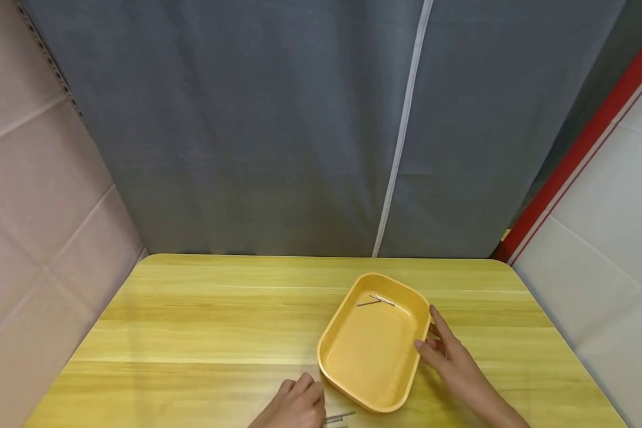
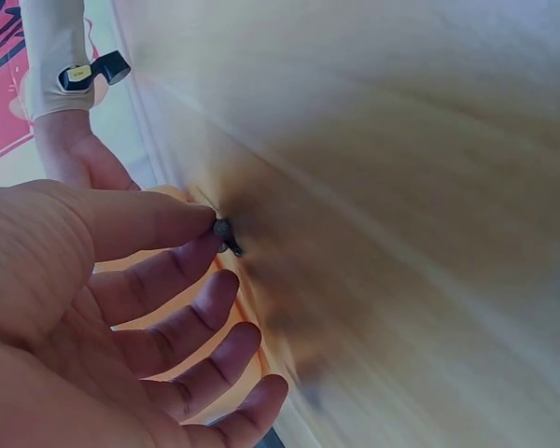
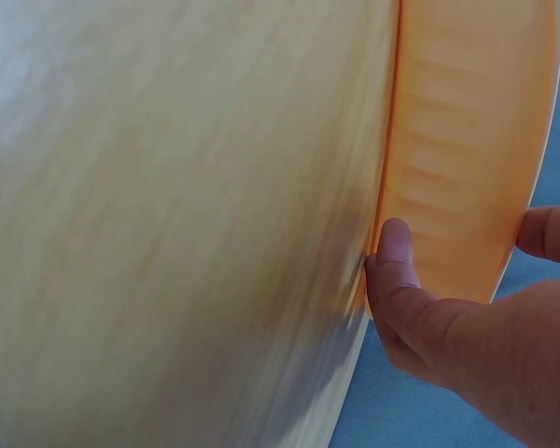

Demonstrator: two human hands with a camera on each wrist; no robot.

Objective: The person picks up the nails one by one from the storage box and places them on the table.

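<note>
At the bottom edge of the head view, the left hand curls over the wooden table, thumb and forefinger pinching one of two thin metal nails there. Lower right, the right hand lies with fingers loosely extended, touching the rim of the single yellow tray, right of centre. Two more nails sit crossed inside it.

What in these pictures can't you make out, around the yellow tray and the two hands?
- Thin metal pieces in the tray, at: too small in the head view to identify.
- Small dark item at the left hand fingertips: blurred in the left wrist view.
- Metal piece on the table at: cut off by the bottom edge.
- Right hand: its grip under the tray rim is hidden.
</note>
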